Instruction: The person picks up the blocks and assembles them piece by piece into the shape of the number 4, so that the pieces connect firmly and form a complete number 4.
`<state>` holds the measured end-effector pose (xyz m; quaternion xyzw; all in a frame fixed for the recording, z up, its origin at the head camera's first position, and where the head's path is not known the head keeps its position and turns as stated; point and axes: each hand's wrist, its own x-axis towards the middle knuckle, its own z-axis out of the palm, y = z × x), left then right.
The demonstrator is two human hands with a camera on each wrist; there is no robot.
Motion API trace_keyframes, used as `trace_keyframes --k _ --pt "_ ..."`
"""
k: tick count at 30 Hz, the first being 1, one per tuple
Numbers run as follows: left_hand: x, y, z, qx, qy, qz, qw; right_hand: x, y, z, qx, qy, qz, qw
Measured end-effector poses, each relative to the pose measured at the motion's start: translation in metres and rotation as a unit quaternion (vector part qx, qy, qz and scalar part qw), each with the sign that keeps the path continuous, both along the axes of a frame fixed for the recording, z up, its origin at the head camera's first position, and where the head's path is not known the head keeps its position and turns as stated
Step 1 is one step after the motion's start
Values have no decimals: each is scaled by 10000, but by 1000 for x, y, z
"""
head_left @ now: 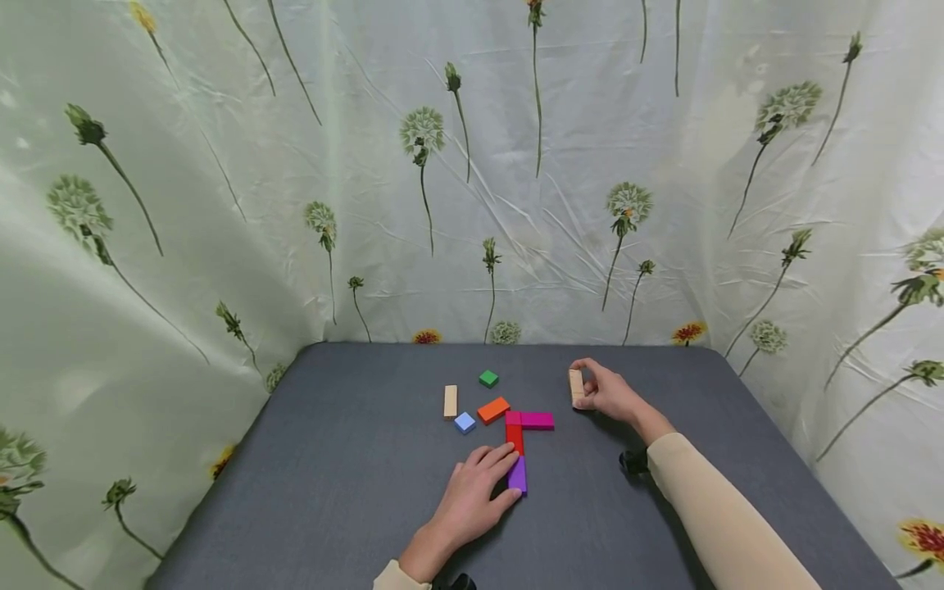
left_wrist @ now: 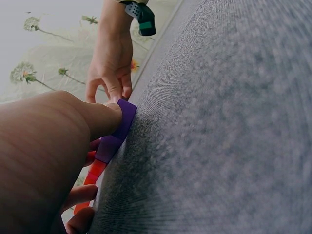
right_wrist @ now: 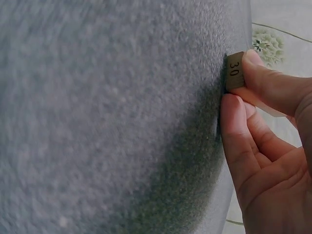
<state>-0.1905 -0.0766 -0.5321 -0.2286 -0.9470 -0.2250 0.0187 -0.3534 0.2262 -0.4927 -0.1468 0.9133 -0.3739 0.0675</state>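
Observation:
My left hand (head_left: 475, 496) lies over a purple block (head_left: 519, 475), thumb at its near end and fingertips along its far part. In the left wrist view the thumb presses the purple block (left_wrist: 126, 117). Beyond it a red block (head_left: 515, 434) continues the line, with a pink block (head_left: 513, 418) at its far end and a magenta block (head_left: 538, 421) pointing right. My right hand (head_left: 612, 393) pinches a plain wooden block (head_left: 576, 387) at the right. The right wrist view shows "30" on the wooden block's end (right_wrist: 235, 71), between thumb and fingers.
Left of the joined blocks lie an orange block (head_left: 493, 410), a light blue block (head_left: 465, 423), a green block (head_left: 488, 378) and another plain wooden block (head_left: 451, 402). The dark grey table (head_left: 332, 459) ends at a flowered curtain (head_left: 501, 197).

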Motion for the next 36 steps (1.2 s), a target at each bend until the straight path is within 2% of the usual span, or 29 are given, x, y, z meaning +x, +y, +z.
trace_keyframes --k 25,36 --pt "1 0 1 15 20 4 10000 8 -7 2 -311 -10 -284 9991" --pt "1 0 2 -20 -5 18 10000 7 -19 5 -179 161 -245 9994"
